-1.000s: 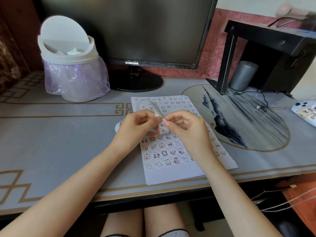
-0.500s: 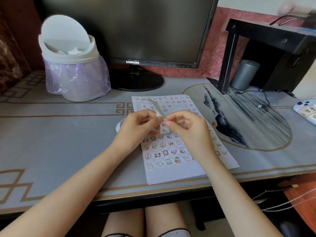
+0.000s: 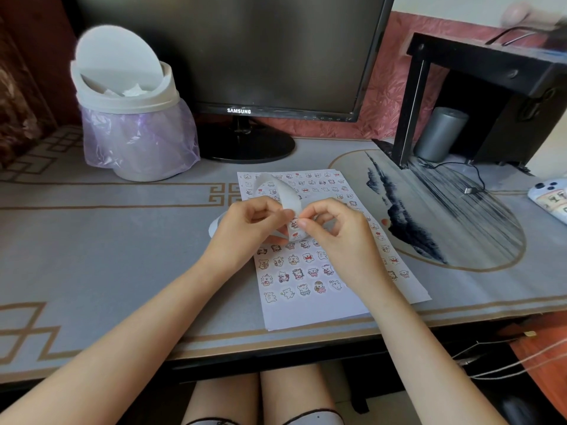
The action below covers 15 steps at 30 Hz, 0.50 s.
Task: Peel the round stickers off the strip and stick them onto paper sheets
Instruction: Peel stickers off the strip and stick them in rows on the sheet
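Grey patterned matting covers the table (image 3: 107,256), with a dark Samsung monitor (image 3: 233,50) at the back and a white swing-lid bin (image 3: 129,118) lined with a purple bag to its left. On the right, a black stand (image 3: 491,62) shelters a grey cylinder (image 3: 440,133), and a phone (image 3: 549,197) lies at the table's right edge.

A small stack of paper sheets (image 3: 313,314) lies in front of the person. Its top sheet is covered in rows of little cartoon stickers, with a bare margin along the near edge. Both hands are raised just above the middle of the sheets. The left hand (image 3: 245,228) grips the strip (image 3: 287,194), whose white backing curls up and away over the far part of the sheets, while another loop of it pokes out to the left of that hand. The right hand (image 3: 337,237) meets it fingertip to fingertip, thumb and forefinger pinching a round sticker (image 3: 295,223) on the strip, its other fingers curled. Bare forearms reach in from below.
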Tool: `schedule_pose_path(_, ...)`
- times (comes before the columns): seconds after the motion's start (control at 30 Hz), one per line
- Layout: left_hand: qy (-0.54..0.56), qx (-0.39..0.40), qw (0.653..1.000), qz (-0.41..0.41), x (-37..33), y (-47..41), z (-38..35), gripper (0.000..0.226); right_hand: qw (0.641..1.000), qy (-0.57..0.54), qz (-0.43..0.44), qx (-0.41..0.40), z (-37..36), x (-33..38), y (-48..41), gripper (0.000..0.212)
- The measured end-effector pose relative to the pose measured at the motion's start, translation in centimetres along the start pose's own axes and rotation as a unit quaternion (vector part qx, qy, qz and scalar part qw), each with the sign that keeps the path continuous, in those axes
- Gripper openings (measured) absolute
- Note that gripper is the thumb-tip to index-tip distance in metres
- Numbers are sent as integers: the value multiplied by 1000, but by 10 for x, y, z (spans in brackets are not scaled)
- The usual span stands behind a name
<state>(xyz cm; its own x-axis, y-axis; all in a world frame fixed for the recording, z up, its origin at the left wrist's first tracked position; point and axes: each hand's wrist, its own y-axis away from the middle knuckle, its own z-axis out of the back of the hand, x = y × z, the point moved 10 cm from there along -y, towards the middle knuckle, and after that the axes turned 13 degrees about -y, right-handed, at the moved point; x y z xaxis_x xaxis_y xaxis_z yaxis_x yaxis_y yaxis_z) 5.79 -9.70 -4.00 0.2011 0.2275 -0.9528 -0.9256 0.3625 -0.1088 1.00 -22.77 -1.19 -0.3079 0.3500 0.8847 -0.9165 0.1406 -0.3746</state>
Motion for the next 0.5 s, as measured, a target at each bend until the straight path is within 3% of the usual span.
schedule_pose_path(0.2, 13, -5, 1000, 24, 3, -1, 3, 17, 999, 25, 19, 14, 0, 13, 9, 3)
schedule_pose_path(0.33, -20, -11, 999, 33, 5, 0, 3, 15, 993, -52, -79, 77, -9, 10, 26, 7)
schedule_pose_path(0.5, -4, -7, 999, 43, 7, 1, 1, 16, 966, -68, -185, 169, -36, -4, 63, 3)
